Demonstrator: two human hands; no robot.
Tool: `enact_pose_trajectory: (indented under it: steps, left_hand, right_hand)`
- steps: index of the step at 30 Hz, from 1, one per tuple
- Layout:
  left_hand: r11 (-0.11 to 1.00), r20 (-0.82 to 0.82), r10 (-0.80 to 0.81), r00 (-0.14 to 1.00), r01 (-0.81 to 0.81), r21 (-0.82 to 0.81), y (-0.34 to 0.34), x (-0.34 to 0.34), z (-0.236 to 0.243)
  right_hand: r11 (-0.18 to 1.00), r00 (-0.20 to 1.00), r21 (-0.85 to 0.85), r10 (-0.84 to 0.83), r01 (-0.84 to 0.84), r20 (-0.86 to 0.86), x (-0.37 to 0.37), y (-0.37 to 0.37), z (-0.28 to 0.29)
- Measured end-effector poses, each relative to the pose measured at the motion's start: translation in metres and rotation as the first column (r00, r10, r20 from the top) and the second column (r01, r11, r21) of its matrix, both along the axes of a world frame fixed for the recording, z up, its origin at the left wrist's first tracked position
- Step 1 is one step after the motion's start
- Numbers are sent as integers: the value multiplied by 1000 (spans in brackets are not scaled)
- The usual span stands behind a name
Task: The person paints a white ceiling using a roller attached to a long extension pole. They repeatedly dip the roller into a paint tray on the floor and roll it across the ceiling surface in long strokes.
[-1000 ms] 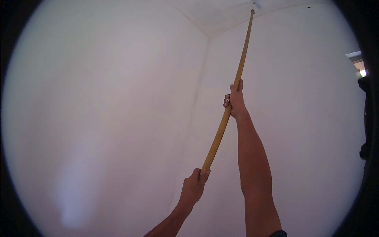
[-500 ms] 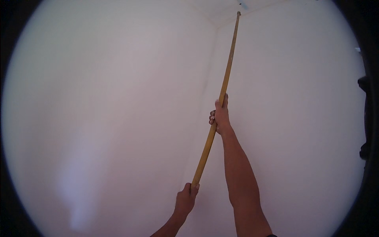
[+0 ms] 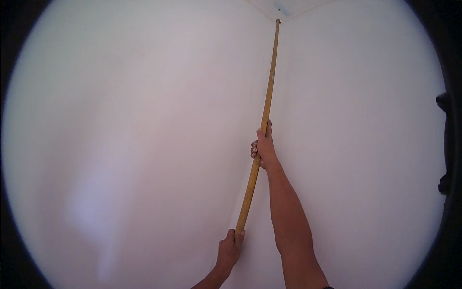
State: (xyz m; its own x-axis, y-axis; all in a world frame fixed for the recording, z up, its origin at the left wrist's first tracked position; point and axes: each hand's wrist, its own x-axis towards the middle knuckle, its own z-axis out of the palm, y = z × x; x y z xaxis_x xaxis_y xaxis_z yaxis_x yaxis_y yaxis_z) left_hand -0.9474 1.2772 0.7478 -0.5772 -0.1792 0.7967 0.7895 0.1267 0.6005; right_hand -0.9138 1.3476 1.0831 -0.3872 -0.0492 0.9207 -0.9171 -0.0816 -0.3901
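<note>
A long yellowish-brown pole (image 3: 271,86) rises through the middle of the view, leaning a little to the right toward its top. Low on it, my left hand (image 3: 230,248) is closed around the shaft. Higher up, my right hand (image 3: 263,145) grips the same pole, thumb and index finger pointing upward along it and the other fingers curled round its left side. The pole's far tip shows close to the corner below the ceiling; whether it touches anything there I cannot tell. Its lower end is hidden at my left hand.
White walls (image 3: 159,96) meet in a corner behind the pole. Above, the pale ceiling (image 3: 293,6) has a small dark spot and a bluish mark near the pole's tip. Something black (image 3: 445,144) stands at the right rim.
The pole's tip has shifted left and slightly down in the picture. Both hands sit a little lower, still holding the pole, and more of the ceiling shows.
</note>
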Motion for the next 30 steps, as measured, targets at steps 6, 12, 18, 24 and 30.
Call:
enact_pose_trajectory:
  steps: [6, 12, 18, 24, 30]
  left_hand:
    - [1000, 41, 21, 999, -22, 8, 5, 13, 1]
    - [979, 109, -157, 982, 140, 147, 12, 21, 4]
    - [973, 89, -151, 984, 132, 191, 19, 18, 6]
    - [964, 68, -169, 983, 150, 221, 24, 5, 5]
    - [969, 70, -160, 985, 144, 200, 20, 0, 4]
  right_hand:
    - [999, 999, -1, 37, -37, 3, -6, 1, 3]
    - [995, 989, -5, -105, 105, -102, -10, -1, 2]
    - [993, 984, 16, -114, 117, -135, -9, -2, 0]
    - [989, 979, 40, -137, 144, -153, -11, 0, 1]
    - [996, 983, 55, -62, 72, -170, -14, 0, 0]
